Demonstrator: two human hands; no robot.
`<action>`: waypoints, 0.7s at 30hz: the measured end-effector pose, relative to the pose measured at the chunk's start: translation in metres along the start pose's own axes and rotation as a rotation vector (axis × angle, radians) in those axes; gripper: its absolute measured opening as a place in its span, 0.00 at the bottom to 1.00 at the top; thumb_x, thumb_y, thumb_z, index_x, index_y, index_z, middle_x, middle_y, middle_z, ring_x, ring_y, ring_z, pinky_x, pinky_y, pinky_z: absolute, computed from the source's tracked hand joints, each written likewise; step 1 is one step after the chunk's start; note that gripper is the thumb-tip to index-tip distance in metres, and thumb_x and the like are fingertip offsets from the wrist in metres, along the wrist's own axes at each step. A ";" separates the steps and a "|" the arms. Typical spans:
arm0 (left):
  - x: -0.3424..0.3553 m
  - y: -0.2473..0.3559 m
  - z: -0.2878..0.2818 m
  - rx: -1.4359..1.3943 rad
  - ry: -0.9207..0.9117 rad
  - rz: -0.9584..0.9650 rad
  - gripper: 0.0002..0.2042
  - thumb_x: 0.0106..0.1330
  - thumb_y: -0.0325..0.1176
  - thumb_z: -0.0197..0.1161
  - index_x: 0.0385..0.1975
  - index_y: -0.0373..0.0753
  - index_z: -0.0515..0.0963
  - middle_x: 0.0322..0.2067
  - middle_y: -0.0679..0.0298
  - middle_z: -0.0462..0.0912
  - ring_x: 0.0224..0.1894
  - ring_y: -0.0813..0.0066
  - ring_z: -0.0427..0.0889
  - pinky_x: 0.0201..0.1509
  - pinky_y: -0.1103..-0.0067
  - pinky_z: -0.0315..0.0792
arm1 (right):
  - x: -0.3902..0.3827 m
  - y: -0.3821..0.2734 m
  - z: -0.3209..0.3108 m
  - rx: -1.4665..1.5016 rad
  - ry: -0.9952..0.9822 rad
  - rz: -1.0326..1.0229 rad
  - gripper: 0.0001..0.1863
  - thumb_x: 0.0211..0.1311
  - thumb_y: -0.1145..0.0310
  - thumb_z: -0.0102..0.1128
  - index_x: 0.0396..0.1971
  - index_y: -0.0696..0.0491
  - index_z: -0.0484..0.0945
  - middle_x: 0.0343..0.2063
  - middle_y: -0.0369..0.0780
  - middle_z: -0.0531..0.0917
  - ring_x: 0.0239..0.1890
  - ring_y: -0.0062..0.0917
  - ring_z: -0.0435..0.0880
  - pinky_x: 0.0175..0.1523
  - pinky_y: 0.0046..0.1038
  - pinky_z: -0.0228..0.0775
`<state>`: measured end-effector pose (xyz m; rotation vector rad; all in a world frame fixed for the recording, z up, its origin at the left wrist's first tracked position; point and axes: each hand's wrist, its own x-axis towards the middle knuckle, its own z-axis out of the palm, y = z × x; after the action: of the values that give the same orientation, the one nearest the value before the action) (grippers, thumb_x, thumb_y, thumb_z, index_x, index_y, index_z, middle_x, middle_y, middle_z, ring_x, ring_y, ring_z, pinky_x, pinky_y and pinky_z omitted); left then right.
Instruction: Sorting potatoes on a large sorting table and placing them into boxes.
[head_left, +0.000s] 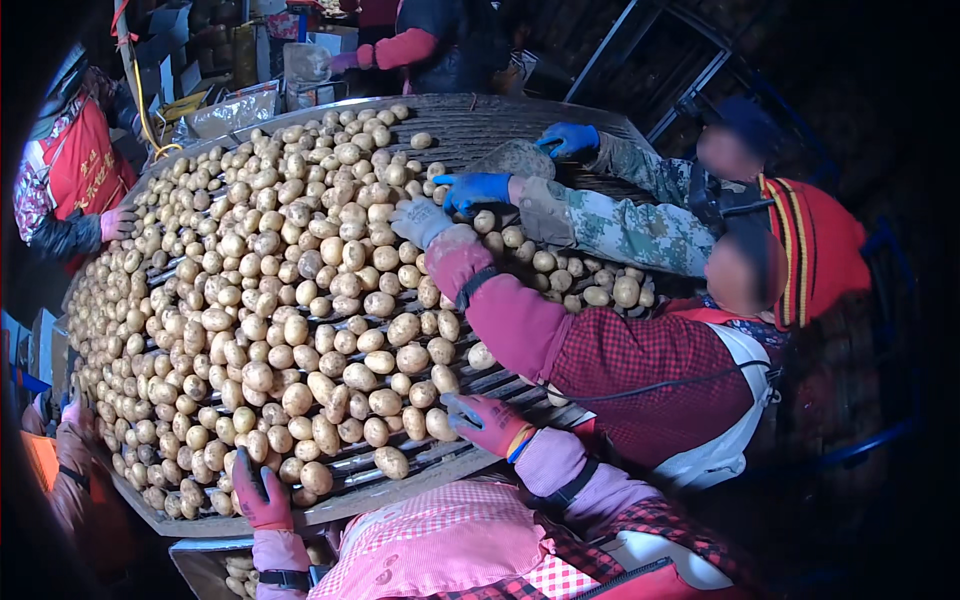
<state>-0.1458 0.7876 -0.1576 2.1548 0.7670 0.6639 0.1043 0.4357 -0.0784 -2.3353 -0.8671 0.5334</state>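
Potatoes [297, 400] are spread over the slatted bench [462, 122] — at its near edge, the left hand [263, 497] is held with thumb and fingers parted; whether anything is gripped by the right hand [492, 422] cannot be told.

Potatoes [295, 330]: brightly lit, cool light, dark shadows wedged into the gaps!
Bench [470, 122]: edges bowing hard, pure fisheye.
Two faces [728, 155]: smeared out by blur.
Right-hand background [890, 130]: sinking into near-black.

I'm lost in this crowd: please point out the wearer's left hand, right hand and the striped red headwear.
Left hand [265, 499], head view: back of pink glove.
Right hand [492, 424], head view: back of pink glove.
Striped red headwear [835, 250], head view: plain red part.
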 end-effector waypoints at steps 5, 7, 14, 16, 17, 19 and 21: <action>0.001 0.000 -0.002 0.017 -0.017 0.008 0.25 0.68 0.30 0.55 0.65 0.30 0.65 0.63 0.47 0.69 0.66 0.54 0.68 0.70 0.65 0.60 | -0.002 -0.009 -0.003 -0.012 -0.014 0.010 0.30 0.61 0.54 0.61 0.63 0.46 0.70 0.49 0.49 0.79 0.51 0.45 0.79 0.56 0.41 0.72; 0.001 0.000 -0.003 0.018 -0.016 0.004 0.25 0.68 0.30 0.56 0.65 0.30 0.65 0.63 0.47 0.69 0.66 0.54 0.68 0.70 0.65 0.60 | -0.001 -0.013 -0.004 -0.008 -0.023 0.018 0.30 0.61 0.54 0.61 0.63 0.45 0.70 0.49 0.49 0.79 0.51 0.44 0.79 0.56 0.41 0.72; 0.001 0.005 -0.001 -0.026 -0.009 -0.026 0.25 0.68 0.29 0.56 0.65 0.31 0.65 0.63 0.48 0.70 0.66 0.55 0.69 0.70 0.66 0.60 | 0.001 -0.006 -0.002 0.013 -0.036 0.012 0.30 0.61 0.54 0.61 0.64 0.43 0.69 0.49 0.49 0.79 0.51 0.44 0.79 0.56 0.41 0.72; 0.001 0.004 -0.001 -0.008 -0.011 -0.027 0.25 0.68 0.29 0.56 0.65 0.31 0.65 0.63 0.48 0.70 0.65 0.55 0.69 0.70 0.66 0.60 | 0.000 -0.007 -0.004 0.009 -0.036 0.023 0.30 0.61 0.54 0.61 0.64 0.44 0.69 0.49 0.49 0.80 0.51 0.44 0.79 0.56 0.41 0.72; 0.001 0.003 -0.002 0.009 -0.013 -0.027 0.25 0.68 0.29 0.56 0.65 0.31 0.65 0.63 0.48 0.70 0.65 0.55 0.69 0.70 0.66 0.60 | 0.000 -0.008 -0.004 0.008 -0.036 0.028 0.30 0.61 0.54 0.61 0.64 0.44 0.69 0.49 0.49 0.80 0.51 0.44 0.79 0.56 0.41 0.72; 0.001 0.004 -0.002 0.037 -0.015 -0.023 0.25 0.69 0.29 0.55 0.65 0.31 0.65 0.63 0.48 0.70 0.65 0.55 0.69 0.70 0.66 0.61 | 0.000 -0.008 -0.005 0.021 -0.030 0.028 0.30 0.61 0.54 0.61 0.64 0.45 0.69 0.48 0.49 0.80 0.51 0.45 0.79 0.56 0.41 0.72; 0.002 0.007 -0.003 0.059 -0.016 -0.015 0.25 0.69 0.29 0.55 0.65 0.30 0.65 0.63 0.48 0.70 0.65 0.55 0.69 0.70 0.66 0.61 | -0.001 -0.005 -0.005 0.037 -0.023 0.022 0.30 0.61 0.54 0.61 0.64 0.45 0.69 0.48 0.49 0.80 0.51 0.45 0.79 0.56 0.41 0.72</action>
<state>-0.1442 0.7861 -0.1503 2.2029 0.8028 0.6226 0.1040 0.4366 -0.0712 -2.3114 -0.8363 0.5820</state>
